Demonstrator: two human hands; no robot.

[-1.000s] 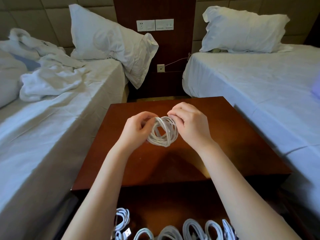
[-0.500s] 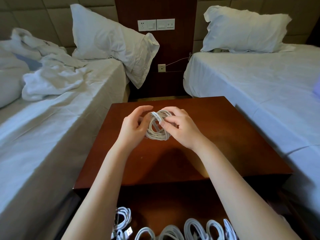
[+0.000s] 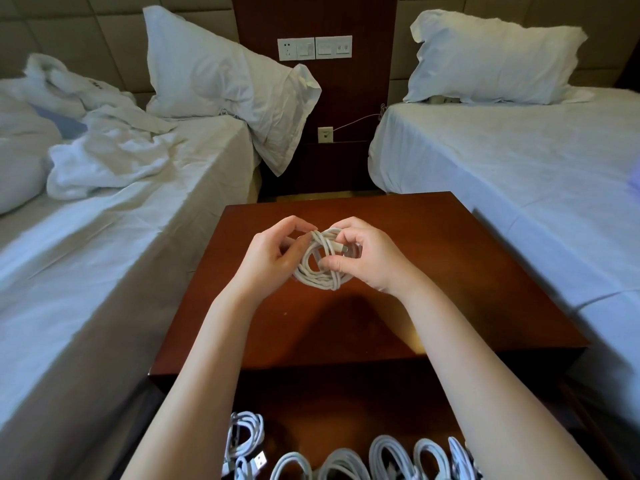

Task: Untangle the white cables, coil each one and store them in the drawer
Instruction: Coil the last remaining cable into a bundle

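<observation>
Head view: white multi-loop cable coil, held over the reddish-brown wooden worktop, between both hands. Left hand curled against the coil's left side, fingers and thumb pinching the loops. Right hand curled on the coil's right side, thumb and forefinger pinching the strands. Metal-tipped plug end lies across the coil's top, by the right fingers. Below the worktop's near edge: open dark wooden drawer, with a row of coiled white cables inside. Left white-sheeted bed has rumpled linen; right white-sheeted bed is smooth. White wall socket plate on the panel behind.
</observation>
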